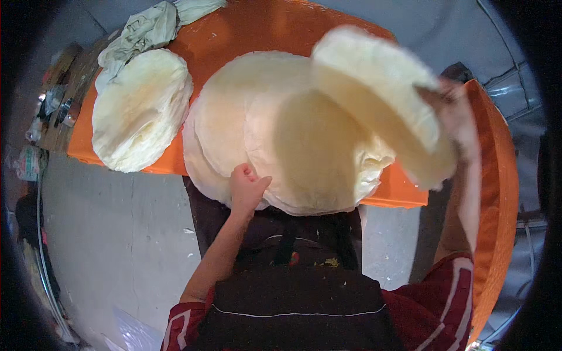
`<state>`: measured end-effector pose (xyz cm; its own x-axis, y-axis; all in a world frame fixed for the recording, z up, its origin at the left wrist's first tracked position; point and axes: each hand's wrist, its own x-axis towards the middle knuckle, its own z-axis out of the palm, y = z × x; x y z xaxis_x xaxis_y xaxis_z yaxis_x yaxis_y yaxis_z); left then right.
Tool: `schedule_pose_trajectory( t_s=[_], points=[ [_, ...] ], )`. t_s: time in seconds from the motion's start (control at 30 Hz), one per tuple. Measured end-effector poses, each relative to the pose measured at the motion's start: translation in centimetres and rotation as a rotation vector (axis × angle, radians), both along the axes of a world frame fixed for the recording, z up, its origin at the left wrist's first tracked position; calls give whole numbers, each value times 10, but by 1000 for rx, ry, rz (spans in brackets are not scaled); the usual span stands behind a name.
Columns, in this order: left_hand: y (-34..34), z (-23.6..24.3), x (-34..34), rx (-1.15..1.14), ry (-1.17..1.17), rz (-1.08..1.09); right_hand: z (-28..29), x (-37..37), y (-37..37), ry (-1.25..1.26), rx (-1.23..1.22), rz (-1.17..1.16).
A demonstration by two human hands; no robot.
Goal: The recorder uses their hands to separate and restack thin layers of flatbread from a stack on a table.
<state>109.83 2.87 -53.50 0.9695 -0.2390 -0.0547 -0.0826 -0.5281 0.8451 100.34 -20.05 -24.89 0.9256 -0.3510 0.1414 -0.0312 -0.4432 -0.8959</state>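
I'm seeing my right hand (pixel 453 111) pinching the far edge of a thin pale round flatbread sheet (pixel 374 88), fingers closed on it, lifting it up at about 2 o'clock from the big cream-coloured stack of round sheets (pixel 281 146). The sheet is blurring, its long axis running 10 to 4 o'clock. My left hand (pixel 247 188) is pressing loosely curled on the stack's near rim at 7 o'clock, gripping nothing I can make out. The stack is sitting on the orange table (pixel 252 29); a smaller stack of pale sheets (pixel 140 111) is lying at 9 o'clock.
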Motion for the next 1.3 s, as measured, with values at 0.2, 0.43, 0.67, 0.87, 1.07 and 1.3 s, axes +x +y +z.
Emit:
schedule_pose_trajectory(
  t_s=[0.2, 0.43, 0.67, 0.87, 1.07, 1.3],
  points=[
    [-5, 12, 26, -406, 494, -13, -24, 10, -23, 39, -798, -5],
    [-12, 11, 26, -177, 149, -214, -222, 17, 11, 252, -695, 379],
    [-30, 44, 24, -1037, 947, -86, -230, -19, 96, -110, -772, -40],
    [-31, 17, 20, -1051, 905, -113, -245, -6, 28, 249, -240, -53],
    [-29, -2, 21, -643, 595, -50, -34, 43, -75, -38, -294, -199],
    [-38, 6, 45, -510, 401, 10, -53, 63, -36, 64, -1232, -52]
  ],
)
